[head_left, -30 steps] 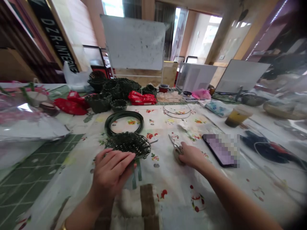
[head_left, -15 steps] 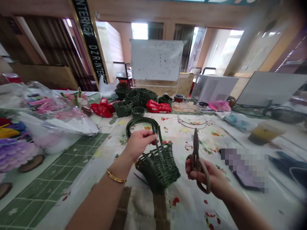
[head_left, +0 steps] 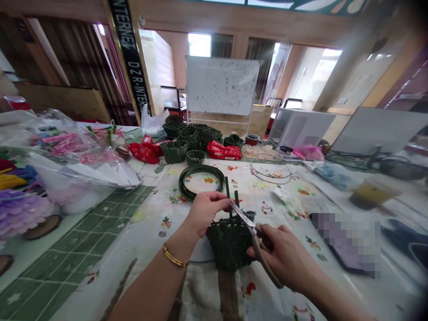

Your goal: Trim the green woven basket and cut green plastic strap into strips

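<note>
My left hand [head_left: 205, 210] is closed on the rim and upright strips of a small dark green woven basket [head_left: 229, 240], held just above the flowered tablecloth [head_left: 154, 214]. My right hand [head_left: 286, 261] grips a pair of brown-handled scissors [head_left: 256, 234]. Their blades are open and point up-left at the two loose green strips [head_left: 232, 196] that stick up from the basket rim. The blade tips lie right at the base of those strips, next to my left thumb.
A coil of green strip [head_left: 200, 180] and a wire ring [head_left: 270, 171] lie farther back, behind them several finished green baskets [head_left: 187, 140] and red packets [head_left: 223, 150]. Plastic bags of coloured material [head_left: 67, 151] fill the left. A phone [head_left: 347, 243] and a drink cup [head_left: 368, 194] sit right.
My right hand picked the scissors up off the table and brought them to the basket. My left hand lifted the basket, turned it upright and now holds its loose strips.
</note>
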### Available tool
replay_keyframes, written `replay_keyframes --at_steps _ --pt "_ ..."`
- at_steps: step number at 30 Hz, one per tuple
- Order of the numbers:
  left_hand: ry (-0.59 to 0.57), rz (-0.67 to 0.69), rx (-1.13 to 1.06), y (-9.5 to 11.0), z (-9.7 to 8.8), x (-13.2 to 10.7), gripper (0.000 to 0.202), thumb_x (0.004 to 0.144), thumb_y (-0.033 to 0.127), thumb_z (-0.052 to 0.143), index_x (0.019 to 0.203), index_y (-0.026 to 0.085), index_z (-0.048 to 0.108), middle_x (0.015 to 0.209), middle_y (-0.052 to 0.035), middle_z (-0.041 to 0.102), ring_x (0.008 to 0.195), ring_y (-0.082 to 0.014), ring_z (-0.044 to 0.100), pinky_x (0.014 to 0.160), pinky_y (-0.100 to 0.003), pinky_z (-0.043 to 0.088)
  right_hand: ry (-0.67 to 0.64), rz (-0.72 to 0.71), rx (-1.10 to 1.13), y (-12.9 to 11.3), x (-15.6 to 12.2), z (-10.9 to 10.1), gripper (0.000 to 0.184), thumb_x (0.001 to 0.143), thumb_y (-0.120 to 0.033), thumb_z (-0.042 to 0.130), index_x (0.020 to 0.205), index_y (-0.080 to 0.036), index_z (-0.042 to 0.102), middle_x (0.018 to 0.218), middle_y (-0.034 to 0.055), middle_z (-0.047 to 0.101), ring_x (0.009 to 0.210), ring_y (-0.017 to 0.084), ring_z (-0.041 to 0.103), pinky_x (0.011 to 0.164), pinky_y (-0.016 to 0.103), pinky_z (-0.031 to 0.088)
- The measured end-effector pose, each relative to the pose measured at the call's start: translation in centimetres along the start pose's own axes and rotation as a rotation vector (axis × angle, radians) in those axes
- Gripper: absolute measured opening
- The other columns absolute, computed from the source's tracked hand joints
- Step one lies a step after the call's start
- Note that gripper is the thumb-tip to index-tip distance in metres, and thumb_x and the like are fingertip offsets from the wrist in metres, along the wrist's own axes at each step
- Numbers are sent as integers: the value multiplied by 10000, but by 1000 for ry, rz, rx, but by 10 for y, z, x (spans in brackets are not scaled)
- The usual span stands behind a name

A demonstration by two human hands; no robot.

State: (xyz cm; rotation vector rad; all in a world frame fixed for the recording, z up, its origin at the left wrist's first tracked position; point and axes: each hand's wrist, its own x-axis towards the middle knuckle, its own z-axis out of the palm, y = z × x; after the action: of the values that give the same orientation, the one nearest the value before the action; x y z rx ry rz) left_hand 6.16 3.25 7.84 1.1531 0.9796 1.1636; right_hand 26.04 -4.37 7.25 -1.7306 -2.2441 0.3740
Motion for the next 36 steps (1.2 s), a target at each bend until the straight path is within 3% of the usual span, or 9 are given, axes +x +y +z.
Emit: replay_keyframes --at_steps 7,16,21,28,33,36 --pt "-3 23 -42 -5 6 0 175 638 304 751 674 138 713 627 -19 673 640 -141 580 688 -276 458 26 120 -60 -11 3 6 289 834 -517 569 790 -232 581 632 15 665 636 229 576 596 302 311" --pt "-146 53 -2 -4 9 -6 189 677 328 719 732 150 753 653 -15 661 654 -141 546 669 -266 418 -2 55 -95 -12 10 -3 272 843 -450 554 709 -214 524 584 4 622 523 163 496 522 275 244" --pt "-161 56 9 -8 10 -5 201 726 337 693 769 148 746 676 -16 665 662 -135 547 675 -261 417 79 56 -190 -2 9 6 238 864 -371 499 677 -223 499 542 2 594 510 168 485 509 273 239" --pt "-168 80 56 -12 14 -6 187 765 335 670 751 150 687 687 -6 652 674 -135 550 679 -258 425 213 86 -66 6 7 14 417 848 -561 496 599 -227 463 505 -3 526 503 166 463 511 272 291" --pt "-107 112 92 -6 5 -4 174 826 308 604 727 165 594 744 -5 654 754 -143 574 783 -278 422 318 131 222 25 -2 -1 313 841 -539 490 767 -235 507 650 3 581 603 187 524 565 290 395" --pt "-101 105 69 -4 0 -1 168 848 329 574 785 174 554 763 -9 661 780 -154 602 783 -292 447 265 167 119 32 -7 -5 281 807 -513 540 835 -234 518 745 26 626 696 221 561 628 324 418"
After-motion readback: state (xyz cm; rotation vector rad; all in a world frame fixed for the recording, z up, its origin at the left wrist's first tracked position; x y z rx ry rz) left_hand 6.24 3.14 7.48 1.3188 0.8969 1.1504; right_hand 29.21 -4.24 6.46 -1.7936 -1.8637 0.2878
